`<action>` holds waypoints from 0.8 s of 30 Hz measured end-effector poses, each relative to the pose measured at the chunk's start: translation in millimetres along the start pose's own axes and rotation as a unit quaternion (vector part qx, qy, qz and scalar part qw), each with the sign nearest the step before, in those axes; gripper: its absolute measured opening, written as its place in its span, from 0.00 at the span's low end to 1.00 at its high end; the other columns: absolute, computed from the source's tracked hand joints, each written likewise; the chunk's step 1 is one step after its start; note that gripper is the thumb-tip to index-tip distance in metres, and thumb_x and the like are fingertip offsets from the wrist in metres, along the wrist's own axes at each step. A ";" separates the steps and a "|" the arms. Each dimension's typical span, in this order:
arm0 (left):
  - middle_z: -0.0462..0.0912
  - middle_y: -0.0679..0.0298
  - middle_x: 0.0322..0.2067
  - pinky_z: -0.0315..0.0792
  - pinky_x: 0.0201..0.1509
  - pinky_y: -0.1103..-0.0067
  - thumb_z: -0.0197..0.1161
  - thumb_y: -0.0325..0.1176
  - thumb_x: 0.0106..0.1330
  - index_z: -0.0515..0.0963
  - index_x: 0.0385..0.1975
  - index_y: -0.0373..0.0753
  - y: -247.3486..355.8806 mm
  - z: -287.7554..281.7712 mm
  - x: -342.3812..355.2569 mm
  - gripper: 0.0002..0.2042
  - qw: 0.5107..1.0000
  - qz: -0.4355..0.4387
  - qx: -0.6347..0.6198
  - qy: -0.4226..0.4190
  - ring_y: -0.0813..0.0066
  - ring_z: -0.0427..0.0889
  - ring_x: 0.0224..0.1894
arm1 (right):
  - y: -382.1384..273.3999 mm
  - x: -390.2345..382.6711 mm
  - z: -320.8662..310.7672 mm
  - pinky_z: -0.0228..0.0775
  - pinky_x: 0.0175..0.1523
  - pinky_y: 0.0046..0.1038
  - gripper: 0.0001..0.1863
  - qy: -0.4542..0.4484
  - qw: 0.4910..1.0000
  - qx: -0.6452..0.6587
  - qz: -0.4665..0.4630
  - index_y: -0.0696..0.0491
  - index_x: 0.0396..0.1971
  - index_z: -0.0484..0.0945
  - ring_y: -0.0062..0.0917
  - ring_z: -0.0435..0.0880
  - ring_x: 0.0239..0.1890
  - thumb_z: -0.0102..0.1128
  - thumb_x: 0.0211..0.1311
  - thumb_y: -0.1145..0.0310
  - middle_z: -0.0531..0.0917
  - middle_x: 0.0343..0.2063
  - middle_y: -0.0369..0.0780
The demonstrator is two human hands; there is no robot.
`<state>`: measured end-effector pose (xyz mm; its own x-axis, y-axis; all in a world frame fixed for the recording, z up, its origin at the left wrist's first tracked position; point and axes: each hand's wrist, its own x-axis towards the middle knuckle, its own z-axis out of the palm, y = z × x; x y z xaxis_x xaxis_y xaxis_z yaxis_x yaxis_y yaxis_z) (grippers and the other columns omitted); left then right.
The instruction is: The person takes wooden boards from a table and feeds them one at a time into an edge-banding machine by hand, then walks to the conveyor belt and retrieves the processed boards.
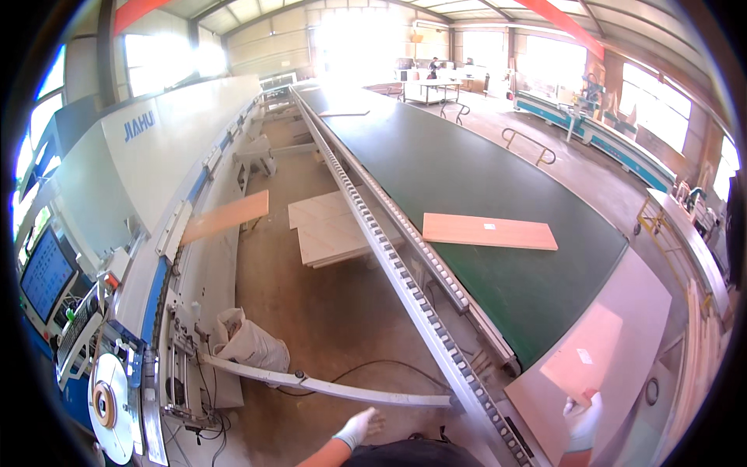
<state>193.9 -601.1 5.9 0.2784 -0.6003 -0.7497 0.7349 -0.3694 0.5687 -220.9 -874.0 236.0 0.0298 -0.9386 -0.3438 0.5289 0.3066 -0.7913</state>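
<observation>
My right hand [582, 423], in a white glove, grips the near end of a wood-coloured panel [566, 372] with a small white label. That panel is over a larger pale board [642, 292] at the near end of the green conveyor belt [498, 296]. Farther up the belt lies another labelled wood-coloured panel [455, 229]. My left hand [361, 427], gloved too, hangs empty before my body with its fingers stretched out, left of the roller rail [405, 303]. Across the gap, a wood-coloured panel [229, 215] sticks out from the long white machine [187, 117].
Stacked boards [334, 233] lie low left of the rail. A white sack [253, 348] stands behind a metal arm [342, 387] spanning the gap. At left are a screen [48, 272] and a tape reel [105, 405]. A cable crosses the floor.
</observation>
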 end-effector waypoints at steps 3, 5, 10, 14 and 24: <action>0.72 0.52 0.61 0.64 0.66 0.63 0.48 0.48 0.74 0.66 0.63 0.34 46.1 -6.5 -9.0 0.26 0.995 0.032 -0.084 -0.041 0.58 0.71 0.63 | 20.4 -27.2 6.8 0.68 0.23 0.26 0.13 -0.053 0.996 -0.053 -0.044 0.49 0.43 0.72 0.27 0.77 0.25 0.51 0.61 0.61 0.79 0.31 0.37; 0.72 0.54 0.61 0.61 0.68 0.63 0.49 0.49 0.73 0.68 0.61 0.36 90.2 7.3 -16.4 0.25 0.991 0.066 -0.079 -0.089 0.58 0.70 0.64 | 25.4 -56.2 23.4 0.72 0.26 0.32 0.19 -0.121 0.985 -0.088 -0.079 0.56 0.49 0.71 0.31 0.80 0.27 0.52 0.59 0.65 0.80 0.36 0.42; 0.58 0.51 0.69 0.53 0.72 0.61 0.45 0.58 0.72 0.57 0.69 0.35 187.1 54.3 -45.8 0.35 0.945 0.154 -0.110 -0.267 0.54 0.58 0.71 | 13.4 -113.1 88.7 0.77 0.40 0.28 0.27 -0.274 0.949 -0.147 -0.050 0.67 0.50 0.73 0.29 0.84 0.35 0.57 0.53 0.64 0.82 0.41 0.46; 0.59 0.48 0.68 0.53 0.72 0.60 0.52 0.63 0.66 0.48 0.71 0.34 225.5 75.0 -62.9 0.45 0.823 0.215 -0.315 -0.422 0.50 0.60 0.68 | 25.4 -103.0 127.2 0.74 0.43 0.23 0.28 -0.387 0.870 -0.300 0.060 0.67 0.44 0.78 0.23 0.83 0.36 0.66 0.47 0.60 0.85 0.36 0.41; 0.79 0.60 0.52 0.66 0.64 0.65 0.66 0.32 0.61 0.72 0.57 0.36 118.4 -106.5 -153.5 0.23 0.873 0.295 -0.374 -0.107 0.61 0.76 0.57 | 255.7 -33.3 139.9 0.64 0.64 0.43 0.34 -0.291 0.910 -0.086 0.282 0.58 0.59 0.69 0.39 0.72 0.60 0.48 0.69 0.43 0.74 0.59 0.46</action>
<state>304.1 -477.1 152.3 0.6821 -0.6777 -0.2747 0.7227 0.5675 0.3946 32.1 -786.5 115.8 0.7255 -0.5340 -0.4342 0.1512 0.7391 -0.6564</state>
